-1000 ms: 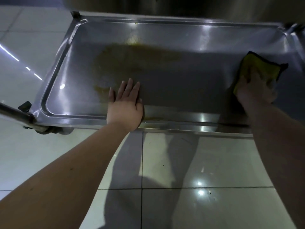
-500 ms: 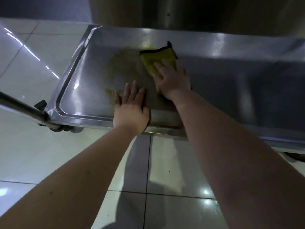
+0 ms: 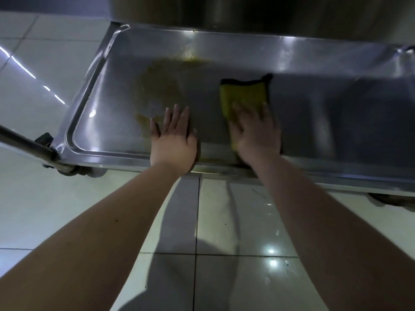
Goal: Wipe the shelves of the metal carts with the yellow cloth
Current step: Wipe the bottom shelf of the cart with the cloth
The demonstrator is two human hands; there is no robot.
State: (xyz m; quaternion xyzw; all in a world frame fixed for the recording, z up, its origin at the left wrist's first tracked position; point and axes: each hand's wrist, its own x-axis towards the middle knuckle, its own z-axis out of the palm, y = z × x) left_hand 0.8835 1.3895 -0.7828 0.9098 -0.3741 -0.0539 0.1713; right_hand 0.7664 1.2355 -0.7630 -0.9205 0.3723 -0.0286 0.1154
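Note:
A low metal cart shelf (image 3: 325,70) with a raised rim stretches across the view. A yellow-brown smear (image 3: 161,77) stains its left-middle part. The yellow cloth (image 3: 243,93), edged in black, lies flat on the shelf right of the smear. My right hand (image 3: 256,131) presses on the cloth's near half with fingers spread and straight. My left hand (image 3: 173,140) rests flat on the shelf by the front rim, fingers straight, at the smear's near edge.
The cart's tubular handle (image 3: 27,142) juts out at the left, above a caster wheel (image 3: 89,172). Another wheel (image 3: 393,199) shows at the right under the shelf. Glossy white floor tiles (image 3: 224,221) lie all around. A dark metal surface (image 3: 247,12) hangs above the shelf's far side.
My right hand swept the cloth from the shelf's far right to the smear, then back right and nearer the front. My left hand stayed planted.

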